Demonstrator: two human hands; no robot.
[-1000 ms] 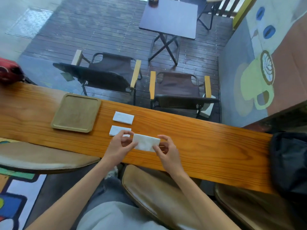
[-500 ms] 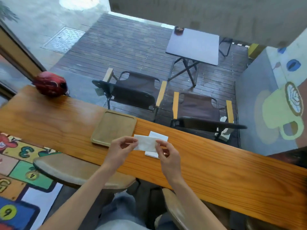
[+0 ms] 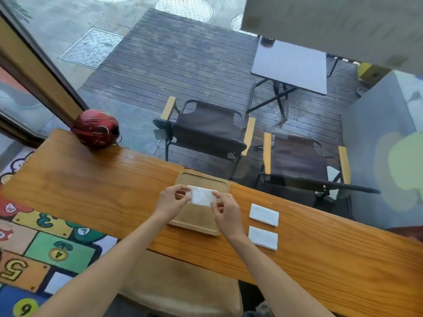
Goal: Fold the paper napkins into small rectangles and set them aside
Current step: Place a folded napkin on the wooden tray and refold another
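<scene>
I see both bare hands raised over the long varnished wooden counter [image 3: 91,186], sharing one white folded paper napkin [image 3: 202,197]. The left hand [image 3: 170,203] pinches the napkin's left end between thumb and fingertips, its other fingers curled loosely. The right hand [image 3: 226,212] pinches the right end the same way, thumb on the near face. The napkin is a small rectangle stretched flat between the two hands, above the pale rectangular wooden tray [image 3: 196,219] that sits on the counter; I cannot tell whether it touches the tray.

To the right of the tray, two more white folded napkins lie flat on the counter, the far one [image 3: 264,214] and the near one [image 3: 263,238], just beside each other but apart. A glossy dark red helmet [image 3: 96,128] rests at the counter's far left edge. Through the glass beyond the counter I see two dark folding chairs with yellow wooden armrests [image 3: 206,131] on grey decking.
</scene>
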